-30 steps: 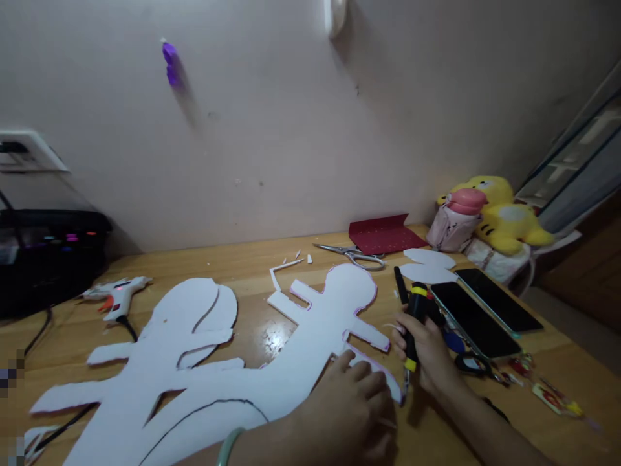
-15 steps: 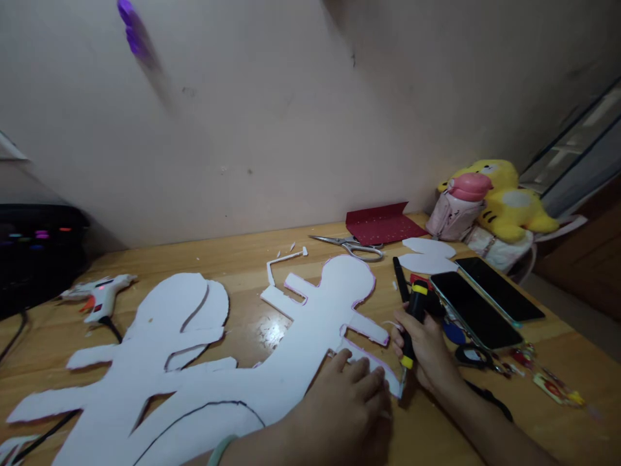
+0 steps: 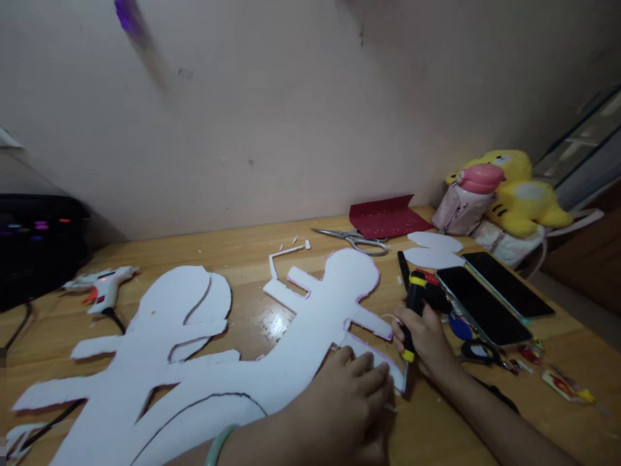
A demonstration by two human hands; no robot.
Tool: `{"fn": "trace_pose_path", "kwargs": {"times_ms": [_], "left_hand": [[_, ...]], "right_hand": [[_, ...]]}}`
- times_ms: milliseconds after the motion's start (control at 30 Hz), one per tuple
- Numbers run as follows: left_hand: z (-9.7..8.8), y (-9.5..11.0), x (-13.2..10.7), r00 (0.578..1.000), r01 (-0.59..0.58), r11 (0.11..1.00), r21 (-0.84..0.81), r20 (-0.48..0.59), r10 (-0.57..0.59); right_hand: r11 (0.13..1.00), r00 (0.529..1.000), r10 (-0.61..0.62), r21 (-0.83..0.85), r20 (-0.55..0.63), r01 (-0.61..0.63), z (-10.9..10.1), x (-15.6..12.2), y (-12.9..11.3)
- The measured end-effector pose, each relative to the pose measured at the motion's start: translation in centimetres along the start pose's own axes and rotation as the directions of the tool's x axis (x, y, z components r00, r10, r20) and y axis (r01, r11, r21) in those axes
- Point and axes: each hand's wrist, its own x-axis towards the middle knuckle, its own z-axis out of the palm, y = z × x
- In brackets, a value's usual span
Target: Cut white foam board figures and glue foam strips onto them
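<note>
A white foam cut-out in the shape of a figure (image 3: pixel 320 310) lies on the wooden table (image 3: pixel 242 255), its edges marked in purple. My left hand (image 3: pixel 352 395) lies flat on the cut-out's lower limb, fingers stretched out, pressing it down. My right hand (image 3: pixel 424 340) is closed round a black and yellow cutting tool (image 3: pixel 413 304), held upright with its tip at the limb's right edge. A second, larger white cut-out (image 3: pixel 150 343) lies to the left, partly overlapping the first.
Scissors (image 3: pixel 356 239) and a red folded card (image 3: pixel 385 217) lie at the back. Two phones (image 3: pixel 490 294), keys and small items sit on the right, with a yellow plush toy (image 3: pixel 519 194) behind. A glue gun (image 3: pixel 101 288) and a black device (image 3: pixel 39 239) are on the left.
The view has shifted slightly. My right hand with the tool has edged along the limb's edge; my left hand stays pressed on the cut-out.
</note>
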Motion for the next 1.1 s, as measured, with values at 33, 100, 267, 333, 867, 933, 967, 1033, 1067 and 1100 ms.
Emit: {"fn": "trace_pose_path", "kwargs": {"times_ms": [33,100,267,333,867,933,967,1033,1067,1100], "left_hand": [[0.0,0.0,0.0,1.0,0.0,1.0,-0.005,0.001,0.0],[0.1,-0.1,0.0,1.0,-0.007,1.0,-0.014,-0.003,0.006],[0.0,-0.1,0.0,1.0,-0.014,1.0,-0.011,-0.021,0.014],[0.0,-0.2,-0.1,0.999,-0.016,1.0,-0.01,-0.028,0.015],[0.0,-0.2,-0.1,1.0,-0.025,1.0,0.002,-0.013,0.025],[-0.1,-0.2,-0.1,1.0,-0.026,0.999,0.037,-0.014,0.026],[-0.1,-0.2,-0.1,0.999,-0.03,0.998,0.055,-0.013,0.031],[-0.1,-0.2,-0.2,0.998,-0.047,0.995,0.088,-0.027,0.05],[-0.1,-0.2,-0.2,0.997,-0.059,0.993,0.103,-0.044,0.064],[-0.1,-0.2,-0.3,0.995,-0.067,0.99,0.121,-0.07,0.076]], "right_hand": [[1.0,1.0,0.003,0.002,0.0,-0.003,0.0,0.1,0.0],[1.0,1.0,0.002,0.006,-0.001,-0.002,0.0,0.3,0.0],[1.0,1.0,-0.01,0.027,-0.011,0.01,-0.1,0.5,0.1],[0.999,1.0,-0.012,0.036,-0.015,0.013,-0.1,0.5,0.1],[0.976,0.99,-0.098,0.187,-0.099,0.115,-0.5,1.9,-1.7],[0.965,0.983,-0.129,0.214,-0.129,0.154,-0.8,1.8,-2.4],[0.957,0.979,-0.145,0.229,-0.146,0.176,-1.0,1.7,-2.8],[0.938,0.969,-0.178,0.269,-0.17,0.22,-1.4,1.3,-3.5],[0.926,0.965,-0.195,0.292,-0.175,0.24,-1.6,1.0,-3.8],[0.915,0.961,-0.211,0.311,-0.177,0.258,-1.7,0.7,-3.9]]}}
